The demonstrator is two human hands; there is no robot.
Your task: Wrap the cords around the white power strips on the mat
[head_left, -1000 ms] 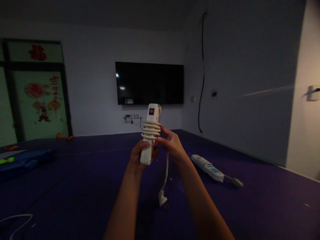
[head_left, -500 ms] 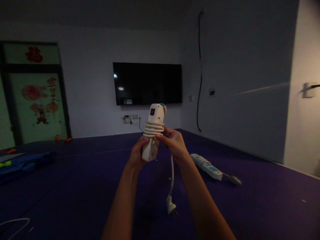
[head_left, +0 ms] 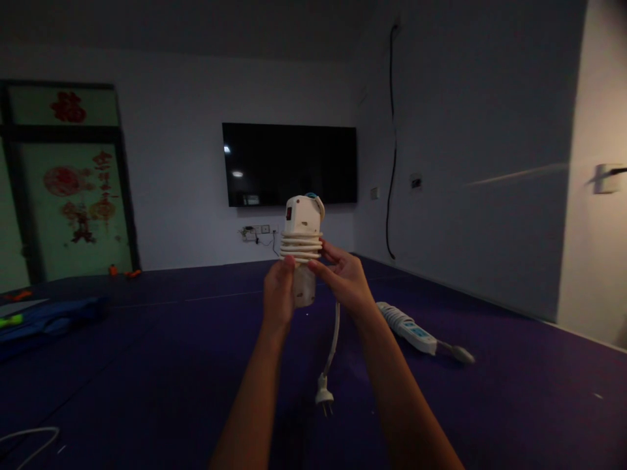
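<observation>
A white power strip (head_left: 304, 217) is held upright in front of me, its own cord (head_left: 300, 247) wound several times round its middle. A red switch shows at its upper left edge. My left hand (head_left: 280, 287) grips the lower left side, thumb just under the coils. From the right, my right hand (head_left: 344, 274) pinches the coils between thumb and fingers. The loose end of the cord hangs below that hand, with a pronged plug (head_left: 324, 391) at its tip. Part of the strip's lower end is hidden by my left hand.
A second power strip (head_left: 416, 335), cord wrapped round it, lies on the dark purple surface (head_left: 171, 385) at right. Blue cloth (head_left: 59, 320) lies at far left, a white cable (head_left: 34, 432) at lower left. A television (head_left: 291, 163) hangs on the far wall.
The power strip has turned about its length, so its switch now faces further left and a broad side faces me. The hanging plug has swung left. Both hands keep their hold.
</observation>
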